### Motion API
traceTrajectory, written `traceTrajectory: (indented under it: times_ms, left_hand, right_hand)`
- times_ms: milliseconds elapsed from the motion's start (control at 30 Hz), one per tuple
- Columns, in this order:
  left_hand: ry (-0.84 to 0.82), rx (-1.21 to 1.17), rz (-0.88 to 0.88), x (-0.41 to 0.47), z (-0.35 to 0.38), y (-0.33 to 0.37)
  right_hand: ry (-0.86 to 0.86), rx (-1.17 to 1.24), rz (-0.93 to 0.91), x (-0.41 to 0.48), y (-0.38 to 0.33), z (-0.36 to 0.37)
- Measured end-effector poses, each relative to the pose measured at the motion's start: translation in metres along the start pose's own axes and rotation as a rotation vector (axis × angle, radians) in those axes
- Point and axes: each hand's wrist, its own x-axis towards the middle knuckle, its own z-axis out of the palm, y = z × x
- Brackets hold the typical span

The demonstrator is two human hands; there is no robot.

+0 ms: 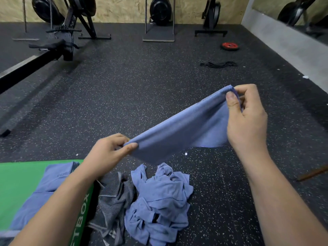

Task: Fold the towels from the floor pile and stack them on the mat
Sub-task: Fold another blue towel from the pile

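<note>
Fingers (132, 146) of the left hand (108, 154) and right hand (246, 119) pinched a blue towel (186, 129) taut above the pile (159, 197). Seemingly mid-fold, it next needed halving and stacking on the mat (17, 183), leftward.

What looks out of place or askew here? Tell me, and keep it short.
A red weight plate and a tangle of black bands lie loose on the floor, apart from the machines. The crumpled towel pile is expected, and the blue towel held above it looks fine. Nothing seems spilled or damaged.
</note>
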Motion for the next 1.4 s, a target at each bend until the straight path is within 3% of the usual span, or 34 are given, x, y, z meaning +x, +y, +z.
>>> traceTrajectory:
  times_ms: [167,267,333,467,600,733,933,1167,1233,1400]
  left_hand:
    - [0.228,-0.216,-0.172,0.004,-0.011,-0.004]
    - [0.330,-0.383,-0.165,0.006,-0.020,0.000]
    - [0.335,-0.481,-0.172,0.007,-0.025,0.001]
    - [0.263,-0.435,-0.213,0.009,-0.025,-0.010]
    - [0.232,-0.854,-0.242,0.011,-0.025,-0.003]
    - [0.306,-1.089,-0.219,0.016,-0.025,0.007]
    - [0.608,-0.780,-0.245,0.014,-0.017,0.021]
    - [0.679,-0.408,-0.233,0.011,-0.020,0.013]
    - [0.660,-0.404,-0.287,0.010,-0.015,0.012]
    - [0.589,-0.674,-0.383,0.010,0.004,0.031]
  right_hand:
    - [-0.030,-0.005,-0.003,-0.002,-0.001,0.003]
    - [-0.032,-0.002,0.000,-0.004,-0.001,0.006]
    - [-0.034,-0.005,-0.001,-0.005,-0.001,0.008]
    - [-0.037,-0.018,-0.009,-0.009,-0.004,0.011]
    - [-0.031,-0.011,0.004,-0.012,-0.007,0.012]
    - [-0.014,0.006,0.010,-0.015,-0.012,0.014]
    - [-0.025,-0.024,0.017,-0.016,-0.014,0.017]
    - [-0.052,-0.057,0.022,-0.017,-0.014,0.017]
    - [-0.053,-0.054,0.029,-0.019,-0.015,0.019]
    - [-0.078,-0.030,0.048,-0.030,-0.022,0.027]
